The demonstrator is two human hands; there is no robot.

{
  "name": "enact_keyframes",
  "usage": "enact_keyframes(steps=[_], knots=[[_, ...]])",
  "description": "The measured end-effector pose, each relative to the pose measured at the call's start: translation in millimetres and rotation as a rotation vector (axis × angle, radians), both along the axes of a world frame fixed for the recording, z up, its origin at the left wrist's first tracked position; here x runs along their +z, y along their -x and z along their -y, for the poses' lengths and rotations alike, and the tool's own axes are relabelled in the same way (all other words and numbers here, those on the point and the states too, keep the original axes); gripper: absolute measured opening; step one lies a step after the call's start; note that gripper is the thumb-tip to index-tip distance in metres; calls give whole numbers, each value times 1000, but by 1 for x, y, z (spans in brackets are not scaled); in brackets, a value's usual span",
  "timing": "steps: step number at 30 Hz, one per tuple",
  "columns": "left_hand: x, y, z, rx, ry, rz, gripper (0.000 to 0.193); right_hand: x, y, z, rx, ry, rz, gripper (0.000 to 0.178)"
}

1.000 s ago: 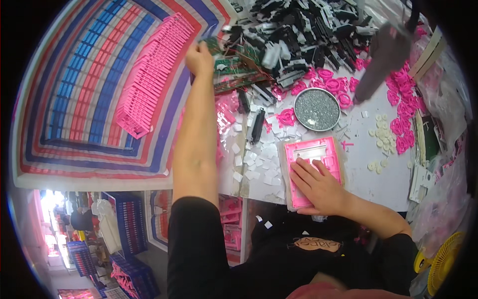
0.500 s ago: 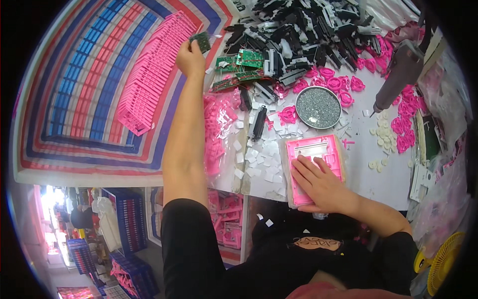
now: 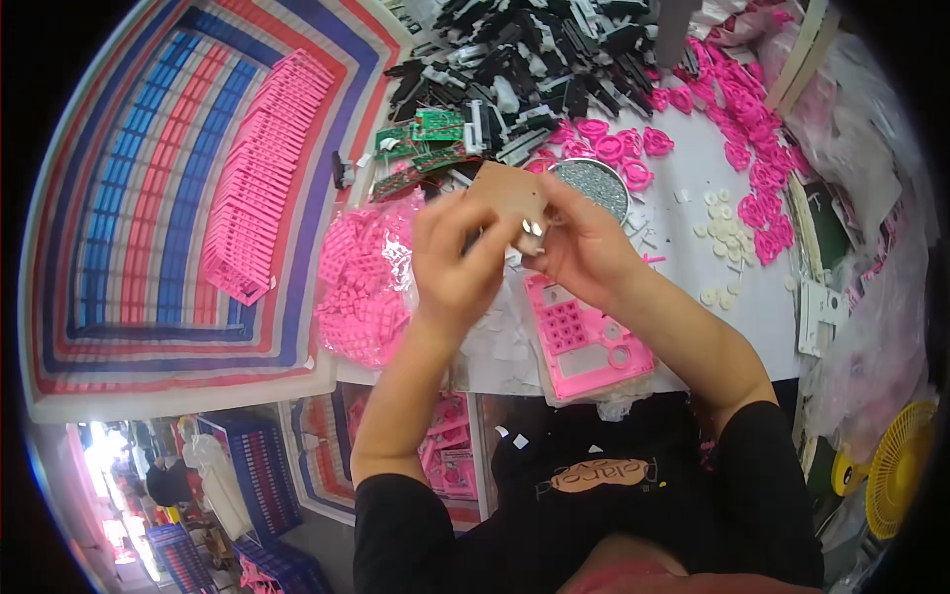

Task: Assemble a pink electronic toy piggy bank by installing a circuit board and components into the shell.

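Observation:
Over the work table, my left hand [image 3: 453, 259] and my right hand [image 3: 591, 249] are closed on opposite sides of a circuit board [image 3: 508, 190], its plain brown face showing. A small shiny piece [image 3: 531, 232] sits at the board's near edge between my fingers; its kind is too small to tell. Below my right hand lies a pink plastic casing [image 3: 625, 348] on a padded base. A pink button grid [image 3: 564, 325] and a round opening show in the casing, whose far end is partly hidden by my hands.
Green circuit boards [image 3: 438, 126] lie beyond my left hand, before a heap of black-and-grey parts [image 3: 524, 49]. A round dish of screws [image 3: 597, 183] stands behind my right hand. Pink rings [image 3: 762, 188] and cream discs [image 3: 727, 238] lie right; bagged pink parts [image 3: 366, 287] and stacked pink frames [image 3: 265, 168] left.
My left hand has come back from the far left with the circuit board. My right hand has lifted off the pink casing and now grips the board too. The whole view has shifted.

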State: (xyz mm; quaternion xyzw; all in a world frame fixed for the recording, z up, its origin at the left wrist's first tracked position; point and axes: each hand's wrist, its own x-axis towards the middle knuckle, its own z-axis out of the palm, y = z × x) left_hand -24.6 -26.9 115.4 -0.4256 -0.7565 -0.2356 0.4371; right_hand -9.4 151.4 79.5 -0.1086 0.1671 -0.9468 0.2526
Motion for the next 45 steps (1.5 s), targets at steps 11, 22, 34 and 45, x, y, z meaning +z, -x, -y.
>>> enact_keyframes(steps=[11,22,34,45], knots=[[-8,-103,2,-324,-810,1501,49,48,-46,-8,-81,-622,-216,14],[-58,-103,19,-728,-1288,1499,46,-13,-56,-5,-125,-433,30,17],[-58,-105,15,-806,-1187,1513,49,-23,-48,-16,-563,-1102,-415,22],[-55,-112,-15,-860,-1414,1704,50,14,-49,-16,-502,-1093,-747,11]])
